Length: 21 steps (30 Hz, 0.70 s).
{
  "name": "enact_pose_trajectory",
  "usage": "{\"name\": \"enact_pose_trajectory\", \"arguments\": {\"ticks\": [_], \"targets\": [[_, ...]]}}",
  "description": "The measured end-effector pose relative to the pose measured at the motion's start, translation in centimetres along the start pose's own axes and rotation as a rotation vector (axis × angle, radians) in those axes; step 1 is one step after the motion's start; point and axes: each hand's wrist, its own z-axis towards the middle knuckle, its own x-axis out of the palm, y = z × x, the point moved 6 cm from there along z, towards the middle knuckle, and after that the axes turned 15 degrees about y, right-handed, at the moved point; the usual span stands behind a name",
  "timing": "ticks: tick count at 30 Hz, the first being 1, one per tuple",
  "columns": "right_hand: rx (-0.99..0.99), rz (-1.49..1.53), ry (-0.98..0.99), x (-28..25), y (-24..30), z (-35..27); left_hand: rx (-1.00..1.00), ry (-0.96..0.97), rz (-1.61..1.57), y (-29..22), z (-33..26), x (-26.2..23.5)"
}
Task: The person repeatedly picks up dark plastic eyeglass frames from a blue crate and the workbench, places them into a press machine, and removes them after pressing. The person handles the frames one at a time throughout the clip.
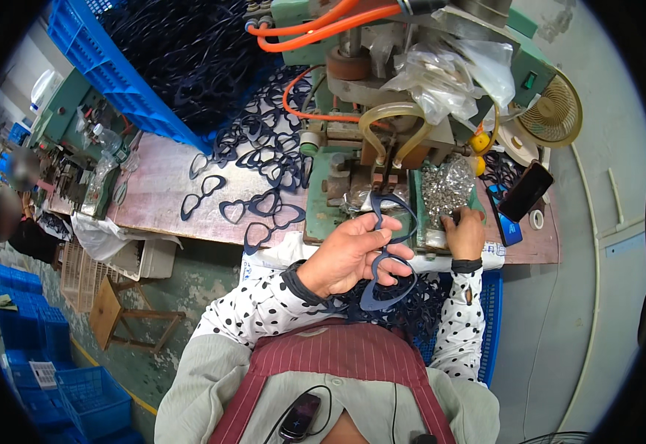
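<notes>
Navy frame in left hand overhangs table edge

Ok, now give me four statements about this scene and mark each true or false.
1. The left hand holds a dark-blue, two-rimmed glasses frame. True.
2. The right hand rests on a black rectangular phone. False: it is at the near edge of the pile of small, shiny, silvery pieces.
3. The large blue plastic crate holds many dark frames. True.
4. The brown wooden stool stands right of the person. False: it stands to the left.
</notes>
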Motion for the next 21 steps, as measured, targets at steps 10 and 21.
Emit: {"name": "enact_pose_trajectory", "arguments": {"ticks": [10,21], "targets": [[-0.105,0.069,-0.154,0.2,0.6,0.2,0.381,-0.5,1.53,0.7,-6.4,-7.2],[-0.093,0.313,-0.167,0.1,-0.7,0.5,0.126,-0.691,1.931,-4.0,-11.7,-18.8]]}}
